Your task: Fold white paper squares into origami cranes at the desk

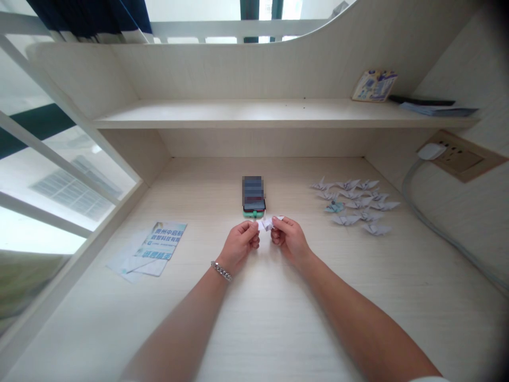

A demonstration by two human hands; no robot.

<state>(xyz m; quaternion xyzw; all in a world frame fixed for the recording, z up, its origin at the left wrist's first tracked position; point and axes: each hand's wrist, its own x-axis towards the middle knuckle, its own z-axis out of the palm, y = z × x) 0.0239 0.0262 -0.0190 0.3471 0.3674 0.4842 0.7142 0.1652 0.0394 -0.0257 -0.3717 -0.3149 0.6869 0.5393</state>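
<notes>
Both my hands meet over the middle of the pale wooden desk (254, 318). My left hand (239, 244), with a metal bracelet at the wrist, and my right hand (289, 239) pinch a small folded piece of white paper (267, 223) between their fingertips. Just beyond the paper a phone (253, 196) in a green case lies flat on the desk. To the right lie several folded white paper cranes (353, 201) in a loose group.
A blue and white leaflet with sheets of paper (153, 248) lies at the left. A shelf (254, 114) above holds a booklet (374, 85) and flat items. A wall socket with a plug (431, 152) and cable is at the right.
</notes>
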